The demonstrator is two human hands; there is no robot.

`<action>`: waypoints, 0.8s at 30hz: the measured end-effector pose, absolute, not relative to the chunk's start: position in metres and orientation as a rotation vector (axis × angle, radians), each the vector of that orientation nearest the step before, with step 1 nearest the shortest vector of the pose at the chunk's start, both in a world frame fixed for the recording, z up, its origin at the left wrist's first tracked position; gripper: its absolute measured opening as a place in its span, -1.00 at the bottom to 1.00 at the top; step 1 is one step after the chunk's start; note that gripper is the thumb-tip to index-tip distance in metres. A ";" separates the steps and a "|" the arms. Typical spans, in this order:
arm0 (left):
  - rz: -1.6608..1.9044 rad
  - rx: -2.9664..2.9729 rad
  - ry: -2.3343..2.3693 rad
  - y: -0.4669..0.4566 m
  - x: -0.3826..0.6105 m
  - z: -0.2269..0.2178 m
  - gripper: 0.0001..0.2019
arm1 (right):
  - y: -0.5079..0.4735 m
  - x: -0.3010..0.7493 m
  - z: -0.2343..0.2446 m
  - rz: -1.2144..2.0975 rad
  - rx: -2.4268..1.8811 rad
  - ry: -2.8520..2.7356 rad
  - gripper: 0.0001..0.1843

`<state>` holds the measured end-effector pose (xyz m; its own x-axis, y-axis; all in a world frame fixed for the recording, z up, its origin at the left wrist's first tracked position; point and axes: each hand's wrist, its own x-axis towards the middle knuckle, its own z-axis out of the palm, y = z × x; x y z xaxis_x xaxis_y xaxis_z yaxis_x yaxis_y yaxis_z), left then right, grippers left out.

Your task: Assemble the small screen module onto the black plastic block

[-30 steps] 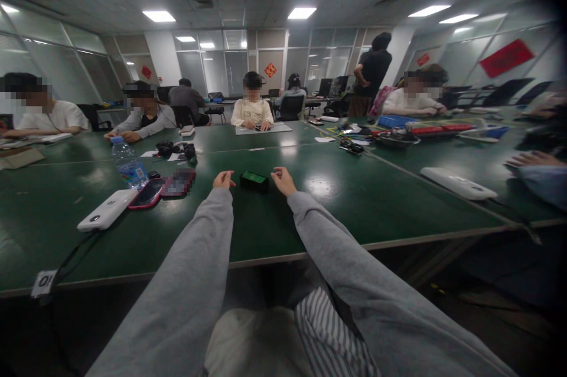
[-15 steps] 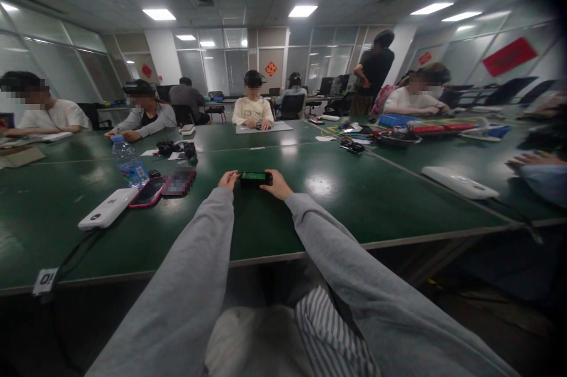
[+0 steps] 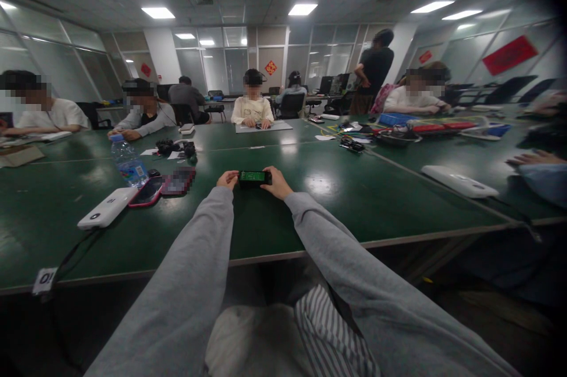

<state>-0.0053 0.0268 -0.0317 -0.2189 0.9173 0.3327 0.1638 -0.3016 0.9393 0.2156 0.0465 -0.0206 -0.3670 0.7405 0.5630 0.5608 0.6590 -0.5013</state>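
A black phone (image 3: 253,176) is held sideways at the middle of the green table (image 3: 266,229), its screen glowing mostly green with small light marks too fine to read. My left hand (image 3: 227,179) grips its left end, fingers bent and pressed together at the edge. Around the right end, my right hand (image 3: 278,184) is closed with the thumb along the near side. Both forearms, in grey sleeves, reach forward over the table's front edge. The phone's underside is hidden, so I cannot tell whether it touches the tabletop.
To the left are a water bottle (image 3: 128,161), a white power bank (image 3: 107,208) and a pink-edged phone (image 3: 147,191). Another white power bank (image 3: 459,181) lies right, near another person's hand (image 3: 538,158). Cables and trays (image 3: 398,120) lie farther back. Several people sit around.
The light marks on the phone's green screen look different. Both hands keep their hold, with barely any shift in position.
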 end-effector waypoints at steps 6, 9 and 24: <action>1.582 1.452 1.371 0.023 -0.007 -0.031 -0.76 | 0.042 0.216 -0.017 0.237 -0.979 -2.095 -0.43; 1.576 1.453 1.389 0.019 -0.007 -0.028 -0.75 | 0.041 0.216 -0.017 0.219 -0.967 -2.095 -0.44; 1.544 1.465 1.369 0.018 -0.008 -0.025 -0.73 | 0.035 0.218 -0.013 0.155 -0.960 -2.143 -0.46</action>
<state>-0.0083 0.0176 -0.0252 -0.2097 0.9196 0.3321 0.2193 -0.2868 0.9326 0.2178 0.0348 -0.0128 -0.4215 0.6801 0.5998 0.5866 0.7089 -0.3916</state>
